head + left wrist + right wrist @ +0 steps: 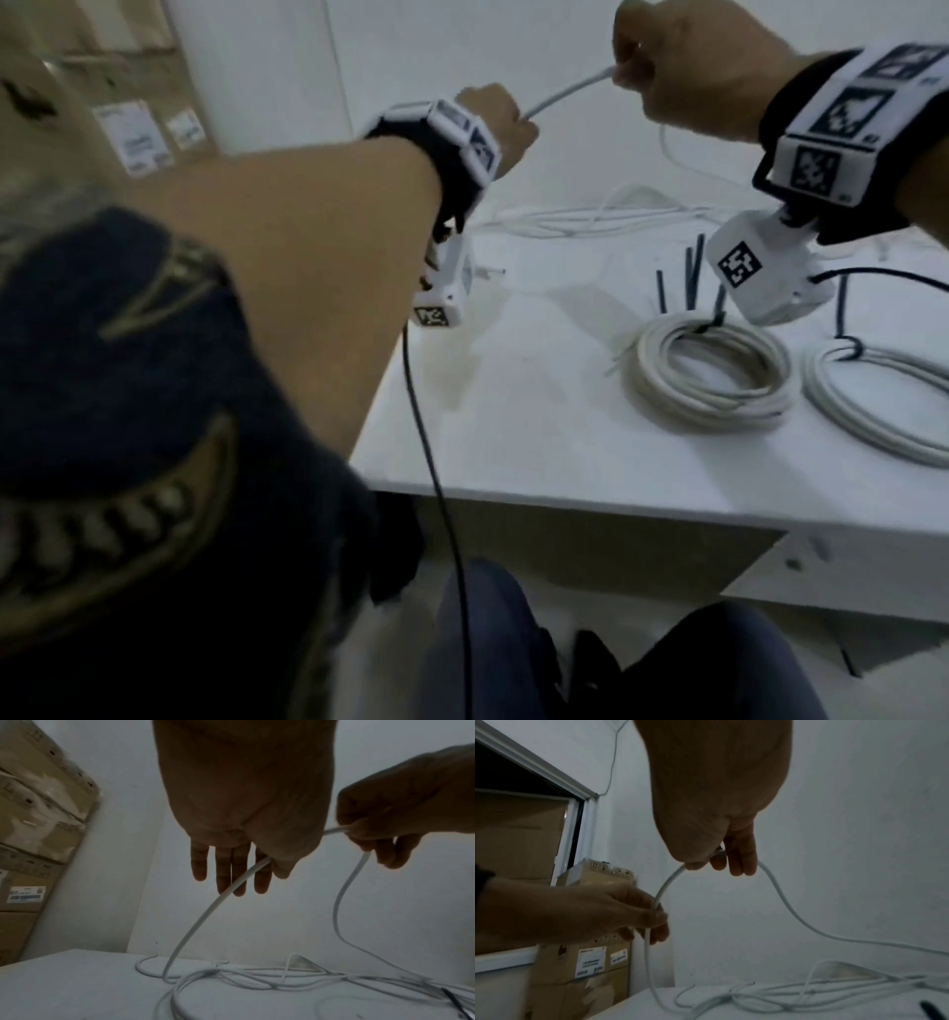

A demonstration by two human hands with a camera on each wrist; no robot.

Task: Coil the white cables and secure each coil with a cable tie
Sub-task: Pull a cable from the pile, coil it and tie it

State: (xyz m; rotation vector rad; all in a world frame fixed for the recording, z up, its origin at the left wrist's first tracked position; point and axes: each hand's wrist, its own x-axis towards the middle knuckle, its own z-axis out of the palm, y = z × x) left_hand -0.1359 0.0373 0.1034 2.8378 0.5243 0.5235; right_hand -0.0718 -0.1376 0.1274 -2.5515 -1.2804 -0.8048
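Above the white worktop (539,452), my right hand (708,77) pinches the loose white cable (557,95) while my left hand (495,121) grips it lower down; the slack trails to the worktop, near two tied coils (711,375).

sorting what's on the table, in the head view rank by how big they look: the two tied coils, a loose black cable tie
1. Right coil, cut off by the frame, and left coil: too alike to rank.
2. Loose black cable tie, smallest.

Two tied coils (711,377) side by side on the table (539,437), loose cable (590,218) behind them, apparently ties (688,277) between
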